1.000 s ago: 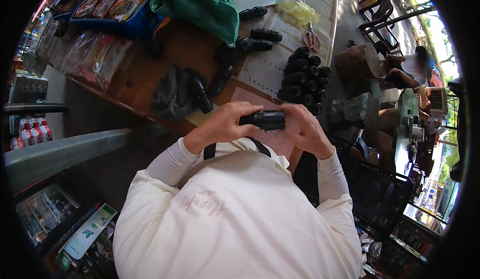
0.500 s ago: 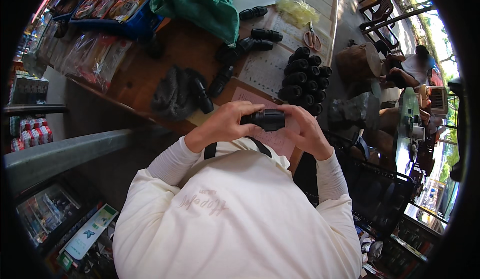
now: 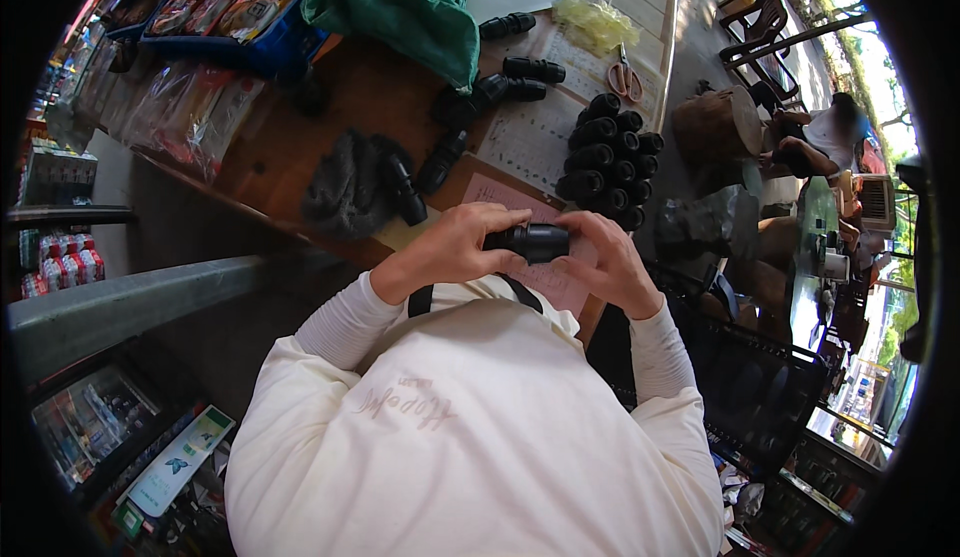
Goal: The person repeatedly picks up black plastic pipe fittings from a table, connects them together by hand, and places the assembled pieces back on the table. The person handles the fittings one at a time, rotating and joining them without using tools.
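Note:
I hold a short black plastic pipe fitting [image 3: 533,242] in front of my chest, above the near edge of a wooden table [image 3: 330,107]. My left hand [image 3: 455,250] grips its left end and my right hand [image 3: 600,257] grips its right end. On the table just beyond stands a tight cluster of several upright black fittings [image 3: 608,157]. More black fittings lie loose to the left [image 3: 440,162] and farther back [image 3: 532,69].
A dark grey glove or cloth [image 3: 345,182] lies left of my hands. Green fabric [image 3: 425,7], a yellow bundle [image 3: 597,22], scissors [image 3: 625,75] and printed paper sheets [image 3: 540,127] are farther back. A blue crate of packets [image 3: 240,27] sits far left. A seated person [image 3: 820,137] is at right.
Both hands stay on the black fitting with only slight shifts of the fingers; nothing else has moved.

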The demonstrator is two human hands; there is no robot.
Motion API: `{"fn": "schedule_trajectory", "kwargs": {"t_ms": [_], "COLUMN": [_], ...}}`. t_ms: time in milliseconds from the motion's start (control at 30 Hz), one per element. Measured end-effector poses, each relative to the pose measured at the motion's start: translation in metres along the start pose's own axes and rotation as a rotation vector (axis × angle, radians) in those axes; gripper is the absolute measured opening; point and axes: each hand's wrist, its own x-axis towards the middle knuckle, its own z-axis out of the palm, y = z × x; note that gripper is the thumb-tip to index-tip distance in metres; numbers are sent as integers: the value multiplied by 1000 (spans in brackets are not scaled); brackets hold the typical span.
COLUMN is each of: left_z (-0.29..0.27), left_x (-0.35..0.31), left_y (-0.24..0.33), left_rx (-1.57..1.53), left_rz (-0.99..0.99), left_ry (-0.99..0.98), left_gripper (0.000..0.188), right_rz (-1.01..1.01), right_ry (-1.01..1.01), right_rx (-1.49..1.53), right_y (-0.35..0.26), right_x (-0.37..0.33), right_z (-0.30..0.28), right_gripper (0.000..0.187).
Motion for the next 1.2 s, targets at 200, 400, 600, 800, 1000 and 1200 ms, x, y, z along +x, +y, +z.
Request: {"fn": "schedule_trajectory", "kwargs": {"t_ms": [200, 400, 600, 800, 1000, 1200], "left_z": [1, 7, 6, 3, 12, 26], "left_x": [-1, 1, 6, 2, 4, 10], "left_y": [-6, 5, -3, 0, -7, -19], "left_rx": [-73, 76, -167, -119, -109, -942], "left_rz": [18, -19, 2, -109, -81, -126], "left_ry": [25, 22, 138, 58, 71, 266], "left_gripper": [60, 58, 59, 67, 72, 61], "right_rz": [-67, 517, -61, 119, 193, 175], "right_ry": [60, -284, -15, 4, -151, -111], "right_rx": [67, 145, 334, 375, 265, 766], "right_y": [-3, 10, 3, 15, 15, 12], "right_x": [-1, 2, 2, 1, 4, 5], "right_z": [8, -2, 5, -3, 6, 26], "right_gripper": [23, 48, 35, 45, 50, 73]}}
